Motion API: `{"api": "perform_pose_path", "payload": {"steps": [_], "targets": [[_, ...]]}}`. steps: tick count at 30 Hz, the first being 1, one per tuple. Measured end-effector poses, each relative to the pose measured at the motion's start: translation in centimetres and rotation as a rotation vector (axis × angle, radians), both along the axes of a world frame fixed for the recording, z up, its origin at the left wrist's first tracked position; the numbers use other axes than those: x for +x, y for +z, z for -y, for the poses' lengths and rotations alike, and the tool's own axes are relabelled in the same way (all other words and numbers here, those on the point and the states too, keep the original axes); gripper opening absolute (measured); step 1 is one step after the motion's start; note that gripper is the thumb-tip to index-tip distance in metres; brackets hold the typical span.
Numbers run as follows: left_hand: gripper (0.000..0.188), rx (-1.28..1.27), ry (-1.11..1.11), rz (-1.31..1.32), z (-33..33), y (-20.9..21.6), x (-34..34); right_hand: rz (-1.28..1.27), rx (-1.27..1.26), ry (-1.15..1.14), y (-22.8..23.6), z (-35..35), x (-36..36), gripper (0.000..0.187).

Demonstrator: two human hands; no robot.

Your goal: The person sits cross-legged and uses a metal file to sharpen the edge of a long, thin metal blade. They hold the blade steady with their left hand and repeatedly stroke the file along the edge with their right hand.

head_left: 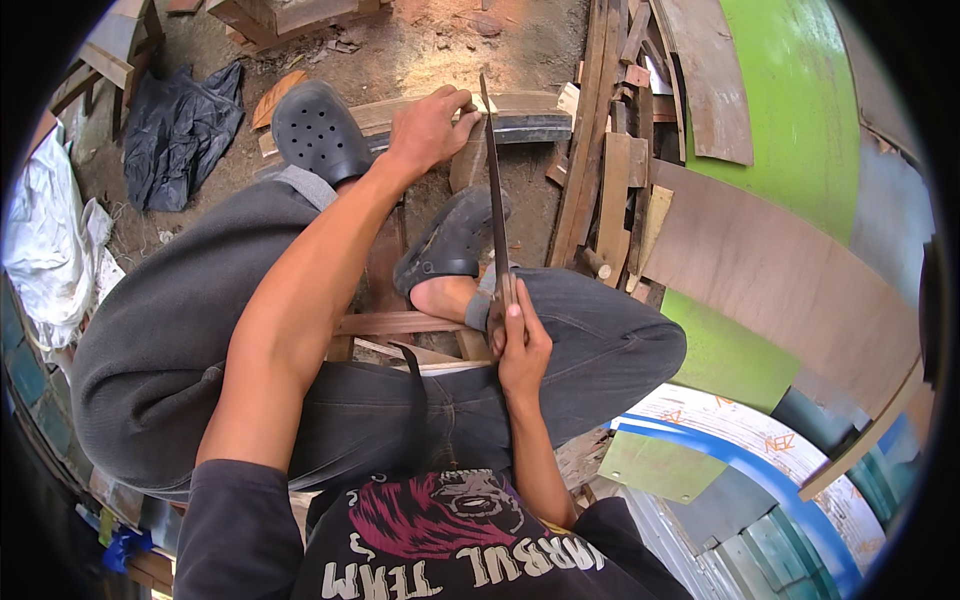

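My right hand [522,345] is closed around the wooden handle of a handsaw. The dark saw blade [495,180] points away from me, seen nearly edge-on, its tip beyond the planks on the ground. My left hand [430,125] is closed over the long planks, with thumb and forefinger at a small pale piece of wood [484,104] beside the blade. Most of that piece is hidden by the fingers and saw. Under the left hand lies a long wooden plank [535,104], with a dark-edged one [535,130] along its near side.
My feet wear dark clogs [320,130], one against the planks. Wood offcuts [615,190] are heaped to the right, near brown plywood [780,270] and green sheets [790,110]. A black plastic bag [180,135] and white cloth [50,240] lie left. Sawdust covers the dirt ahead.
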State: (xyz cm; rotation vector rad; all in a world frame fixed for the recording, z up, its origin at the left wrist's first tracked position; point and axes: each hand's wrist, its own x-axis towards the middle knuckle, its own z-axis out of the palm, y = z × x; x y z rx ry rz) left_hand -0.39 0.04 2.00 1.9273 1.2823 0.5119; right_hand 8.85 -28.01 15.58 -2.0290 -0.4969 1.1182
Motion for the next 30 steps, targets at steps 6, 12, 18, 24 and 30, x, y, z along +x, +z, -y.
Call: {"api": "perform_pose_path", "payload": {"steps": [6,12,18,24,30], "targets": [[0.025,0.013,-0.046,-0.010,-0.4,1.1,1.4,0.069,0.125,0.014,-8.0,-10.4,2.7,0.042],[0.026,-0.010,-0.059,-0.064,-0.7,1.4,0.5,-0.109,0.139,-0.011,-3.6,-13.5,2.0,0.047],[0.024,0.005,0.022,-0.011,0.5,0.1,0.0,0.115,-0.022,0.087,0.5,0.7,0.7,0.045],[0.025,0.000,-0.090,-0.075,-0.3,1.5,1.1,0.215,0.189,0.008,-8.5,-18.6,2.9,0.040],[0.026,0.009,-0.021,-0.053,0.4,0.3,-0.1,-0.066,0.039,0.023,-0.5,-7.1,1.6,0.044]]}}
